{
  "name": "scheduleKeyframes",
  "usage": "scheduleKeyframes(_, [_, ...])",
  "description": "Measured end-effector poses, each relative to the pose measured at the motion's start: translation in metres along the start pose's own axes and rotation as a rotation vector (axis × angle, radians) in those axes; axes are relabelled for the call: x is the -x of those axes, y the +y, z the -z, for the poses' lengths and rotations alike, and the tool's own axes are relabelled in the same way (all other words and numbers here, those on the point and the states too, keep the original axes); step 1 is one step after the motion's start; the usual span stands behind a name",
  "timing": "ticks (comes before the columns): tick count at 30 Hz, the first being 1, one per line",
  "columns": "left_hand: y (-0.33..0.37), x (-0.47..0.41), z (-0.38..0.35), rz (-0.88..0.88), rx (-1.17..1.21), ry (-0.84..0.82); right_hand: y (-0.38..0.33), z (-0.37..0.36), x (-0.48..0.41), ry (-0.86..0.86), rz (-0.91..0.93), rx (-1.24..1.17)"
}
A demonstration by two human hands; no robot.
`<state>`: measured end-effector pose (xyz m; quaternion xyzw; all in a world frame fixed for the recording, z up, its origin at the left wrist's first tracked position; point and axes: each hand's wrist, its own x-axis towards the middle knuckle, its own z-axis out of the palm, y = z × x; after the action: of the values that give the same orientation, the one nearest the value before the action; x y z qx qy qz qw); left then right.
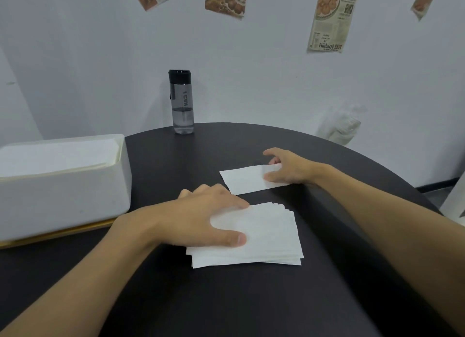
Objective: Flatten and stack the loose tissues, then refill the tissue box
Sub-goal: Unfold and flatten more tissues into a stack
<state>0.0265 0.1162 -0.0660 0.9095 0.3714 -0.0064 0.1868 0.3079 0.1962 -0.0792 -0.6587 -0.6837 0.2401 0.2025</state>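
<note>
A stack of several flat white tissues lies on the black round table, its edges fanned slightly at the far right corner. My left hand rests flat on the stack's left part, fingers spread. Just beyond it lies a single folded tissue. My right hand pinches that tissue's right end between thumb and fingers. The white tissue box stands open at the table's left edge, with flat tissues lying inside it.
A clear water bottle with a black cap stands at the table's far edge by the wall. A yellow-edged board lies under the tissue box. A white plastic bag hangs behind the table at the right.
</note>
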Motion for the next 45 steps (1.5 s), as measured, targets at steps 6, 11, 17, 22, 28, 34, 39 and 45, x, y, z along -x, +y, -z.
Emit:
scheduleKeyframes(6, [-0.006, -0.001, 0.000, 0.081, 0.005, 0.020, -0.010, -0.003, 0.011, 0.082, 0.010, -0.044])
scheduleKeyframes(11, [-0.009, -0.005, 0.000, 0.096, 0.005, 0.065, -0.014, 0.004, 0.043, 0.255, 0.063, -0.376])
scheduleKeyframes(17, [-0.017, 0.000, 0.006, 0.105, 0.146, 0.176, -0.032, 0.008, 0.093, 0.149, 0.101, -0.726])
scheduleKeyframes(22, [-0.021, -0.006, 0.018, 0.119, 0.650, 0.606, -0.048, -0.003, 0.112, 0.075, 0.120, -0.652])
scheduleKeyframes(28, [-0.016, -0.001, 0.006, 0.063, 0.222, 0.225, -0.049, -0.018, 0.116, -0.081, 0.129, -0.048])
scheduleKeyframes(34, [-0.017, -0.001, 0.006, 0.075, 0.180, 0.184, -0.050, -0.014, 0.110, -0.181, 0.108, 0.006])
scheduleKeyframes(39, [-0.016, -0.001, 0.007, 0.083, 0.187, 0.159, -0.063, -0.018, 0.103, -0.268, 0.133, 0.084])
scheduleKeyframes(45, [-0.016, -0.002, 0.006, 0.078, 0.209, 0.182, -0.074, -0.018, 0.098, -0.340, 0.132, 0.153])
